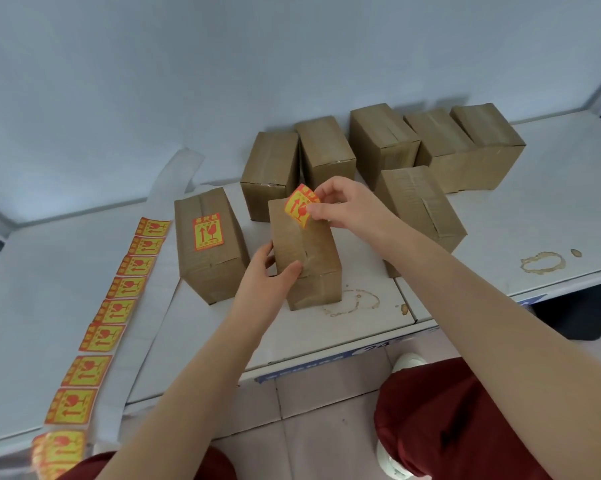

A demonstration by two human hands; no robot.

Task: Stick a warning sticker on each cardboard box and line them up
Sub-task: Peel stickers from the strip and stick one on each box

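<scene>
A plain cardboard box (309,258) stands at the table's front middle. My left hand (267,271) grips its near left corner, thumb on top. My right hand (340,202) pinches a red and yellow warning sticker (300,206), curled, just above the box's far end. To the left stands a box (209,247) with a sticker (208,232) stuck on its top. Several unlabelled boxes (382,143) stand behind, and one more box (420,213) sits to the right under my right forearm.
A long strip of warning stickers (119,303) on white backing paper runs along the left part of the white table (551,209). Brown ring stains (543,263) mark the tabletop at right and front. My knees in red trousers and a tiled floor show below the table edge.
</scene>
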